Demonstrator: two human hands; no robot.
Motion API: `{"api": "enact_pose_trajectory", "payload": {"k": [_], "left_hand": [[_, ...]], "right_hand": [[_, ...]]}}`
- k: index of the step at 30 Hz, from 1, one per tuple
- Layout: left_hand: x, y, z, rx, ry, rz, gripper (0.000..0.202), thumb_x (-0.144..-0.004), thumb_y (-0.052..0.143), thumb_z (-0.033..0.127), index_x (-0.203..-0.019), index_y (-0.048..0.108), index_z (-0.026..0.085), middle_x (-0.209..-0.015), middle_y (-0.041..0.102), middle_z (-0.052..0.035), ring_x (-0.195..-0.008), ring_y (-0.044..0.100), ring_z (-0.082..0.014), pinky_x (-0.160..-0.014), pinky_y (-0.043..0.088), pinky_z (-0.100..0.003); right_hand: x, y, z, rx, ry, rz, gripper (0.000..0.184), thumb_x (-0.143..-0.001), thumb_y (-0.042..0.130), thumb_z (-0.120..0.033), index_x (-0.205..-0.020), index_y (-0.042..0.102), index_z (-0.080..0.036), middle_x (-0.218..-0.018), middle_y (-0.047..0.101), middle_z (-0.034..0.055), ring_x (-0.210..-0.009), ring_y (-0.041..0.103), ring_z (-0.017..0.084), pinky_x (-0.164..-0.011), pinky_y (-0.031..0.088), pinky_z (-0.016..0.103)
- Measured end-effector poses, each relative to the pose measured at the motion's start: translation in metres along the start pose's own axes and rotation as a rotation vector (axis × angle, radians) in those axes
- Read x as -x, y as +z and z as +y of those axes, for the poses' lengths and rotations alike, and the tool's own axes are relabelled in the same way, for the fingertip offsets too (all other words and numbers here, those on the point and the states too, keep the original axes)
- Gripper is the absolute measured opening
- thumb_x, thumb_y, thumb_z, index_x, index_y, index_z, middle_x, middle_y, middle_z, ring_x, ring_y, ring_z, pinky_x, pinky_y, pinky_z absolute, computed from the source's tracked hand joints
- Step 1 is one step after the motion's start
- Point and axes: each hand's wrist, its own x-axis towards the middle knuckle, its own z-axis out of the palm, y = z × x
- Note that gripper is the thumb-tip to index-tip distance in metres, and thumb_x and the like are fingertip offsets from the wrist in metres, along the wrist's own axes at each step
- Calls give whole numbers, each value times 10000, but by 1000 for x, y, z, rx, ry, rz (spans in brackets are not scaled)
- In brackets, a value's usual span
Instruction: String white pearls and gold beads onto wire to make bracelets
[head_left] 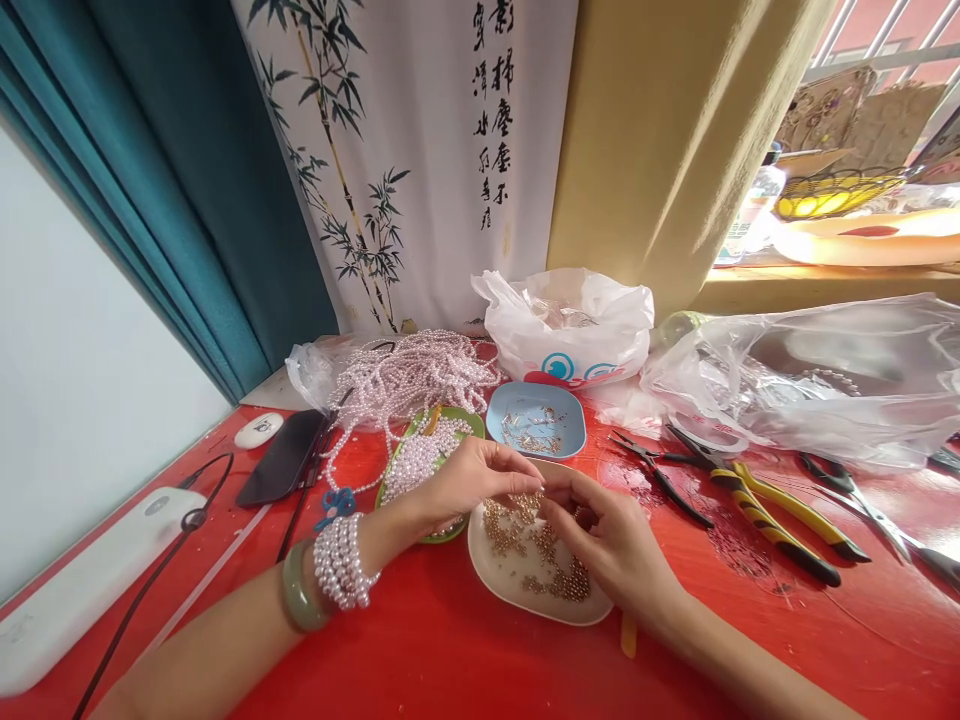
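My left hand (480, 480) reaches in from the left, thumb and fingers pinched together over a white dish (491, 577). Facing it from the right, my right hand (611, 530) is also pinched, and the fingertips of both hands meet. A tiny pale speck shows at the left fingertips; what the right fingers hold is too small to make out. Below them, small gold beads (566, 583) lie scattered in the white dish. Partly behind my left hand is a green dish (480, 425) of pearl-like beads (424, 460). On my left wrist sit a jade bangle (300, 588) and a pearl bracelet (341, 562).
A blue dish (577, 425) with small metal pins stands behind. Strings of pearls (420, 370) pile up beside a plastic bag (570, 330). To the right lie black pliers (664, 475), yellow-black pliers (780, 520) and scissors (862, 505). A phone (281, 460) and white power strip (97, 580) are left.
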Motion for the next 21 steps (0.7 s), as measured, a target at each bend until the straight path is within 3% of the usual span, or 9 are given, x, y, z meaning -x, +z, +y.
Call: {"api": "enact_pose_trajectory", "payload": {"k": [5,14,18,21], "left_hand": [[2,1,1,7,66,-1,150,-616,701,266,-705,693,145,-664,653,-25,-627,553,-106,-646,422,-236],[4,2,6,-57,118,6,139,-627,685,251,-698,681,132,-689,648,-33,-647,547,-111,-623,415,-222],[4,-2,12,-244,123,66,214,-713,593,311,-799,647,123,-702,632,-42,-597,532,-112,-522,386,-212],[8,-7,15,-554,194,2,133,-723,561,240,-777,639,147,-717,641,-37,-665,562,-141,-595,409,-235]], "right_hand": [[0,-2,2,-52,-6,-1,216,-822,462,-333,-930,563,-175,-627,567,-7,-516,488,107,-488,415,214],[-2,1,7,0,-45,53,198,-815,468,-328,-762,579,-172,-547,495,-23,-472,439,101,-446,378,211],[-1,1,7,-45,9,65,194,-823,450,-329,-749,550,-180,-600,544,-7,-504,486,106,-474,409,215],[-1,1,7,-141,68,74,195,-836,428,-347,-790,525,-185,-567,553,-14,-473,508,106,-445,419,211]]}}
